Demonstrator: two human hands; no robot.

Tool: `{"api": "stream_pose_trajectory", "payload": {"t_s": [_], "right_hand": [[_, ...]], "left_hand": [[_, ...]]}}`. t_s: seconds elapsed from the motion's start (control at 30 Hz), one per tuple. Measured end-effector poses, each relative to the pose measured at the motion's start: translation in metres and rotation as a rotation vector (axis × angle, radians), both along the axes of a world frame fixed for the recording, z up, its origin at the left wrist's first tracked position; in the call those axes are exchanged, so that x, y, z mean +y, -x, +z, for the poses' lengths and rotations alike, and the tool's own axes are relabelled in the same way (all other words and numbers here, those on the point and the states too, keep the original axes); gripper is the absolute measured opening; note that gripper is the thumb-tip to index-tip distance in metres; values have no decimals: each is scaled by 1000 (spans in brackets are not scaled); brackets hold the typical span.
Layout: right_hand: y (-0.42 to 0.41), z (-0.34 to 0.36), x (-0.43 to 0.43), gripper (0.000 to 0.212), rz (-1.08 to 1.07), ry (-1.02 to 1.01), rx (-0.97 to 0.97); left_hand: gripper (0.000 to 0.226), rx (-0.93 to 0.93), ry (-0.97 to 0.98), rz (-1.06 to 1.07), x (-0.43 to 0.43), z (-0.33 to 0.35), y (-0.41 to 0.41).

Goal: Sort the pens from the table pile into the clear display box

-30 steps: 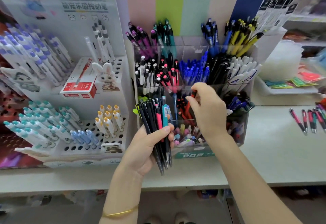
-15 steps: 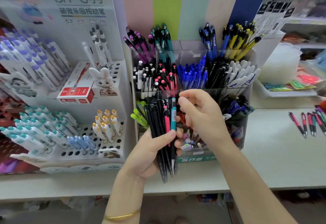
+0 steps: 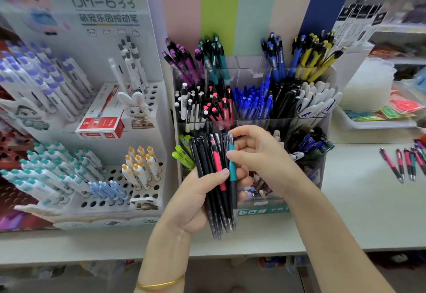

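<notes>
My left hand (image 3: 196, 198) grips a bundle of pens (image 3: 216, 177), tips down, mostly black with one pink and one teal. My right hand (image 3: 255, 154) pinches the teal pen (image 3: 232, 163) near its top, at the right side of the bundle. Both hands are in front of the clear display box (image 3: 322, 154), whose tiered compartments hold purple, teal, blue, yellow, black and white pens sorted by colour. The table pile (image 3: 408, 161) of pink and teal pens lies on the white table at the far right.
A white cardboard display (image 3: 147, 131) with white, blue and yellow-capped pens stands to the left, with a red box (image 3: 101, 124) on it. A white tray (image 3: 378, 124) of coloured packets sits behind the pile. The table's front edge runs below my hands.
My right hand has drawn back from the box's front compartment and come to the bundle, where it now pinches the teal pen. My left hand has held the bundle almost still.
</notes>
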State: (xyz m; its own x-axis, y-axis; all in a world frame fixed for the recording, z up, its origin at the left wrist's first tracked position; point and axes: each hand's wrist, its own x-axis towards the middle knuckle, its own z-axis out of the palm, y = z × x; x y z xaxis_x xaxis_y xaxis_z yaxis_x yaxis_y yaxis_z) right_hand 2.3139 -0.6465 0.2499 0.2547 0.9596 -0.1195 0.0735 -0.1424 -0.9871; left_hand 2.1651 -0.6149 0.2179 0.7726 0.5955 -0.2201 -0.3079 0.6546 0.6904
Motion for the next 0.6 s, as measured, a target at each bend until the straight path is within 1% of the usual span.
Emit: {"api": "stream_pose_trajectory", "payload": {"t_s": [0.13, 0.27, 0.37, 0.43, 0.53, 0.6], "right_hand": [[-2, -2, 3, 31, 9, -10, 9], [-3, -2, 2, 39, 36, -8, -18], [-8, -3, 0, 35, 38, 13, -78], [-13, -4, -2, 32, 27, 30, -116], [-19, -2, -6, 32, 25, 41, -106], [-20, 1, -9, 33, 31, 37, -80]], "left_hand": [[28, 23, 9, 28, -2, 5, -2], [21, 20, 11, 8, -3, 8, -6], [19, 18, 28, -37, -2, 6, -9], [26, 27, 33, -57, -1, 3, -11], [38, 43, 25, -79, 0, 1, -15], [38, 41, 7, -74, -1, 1, -18]]}}
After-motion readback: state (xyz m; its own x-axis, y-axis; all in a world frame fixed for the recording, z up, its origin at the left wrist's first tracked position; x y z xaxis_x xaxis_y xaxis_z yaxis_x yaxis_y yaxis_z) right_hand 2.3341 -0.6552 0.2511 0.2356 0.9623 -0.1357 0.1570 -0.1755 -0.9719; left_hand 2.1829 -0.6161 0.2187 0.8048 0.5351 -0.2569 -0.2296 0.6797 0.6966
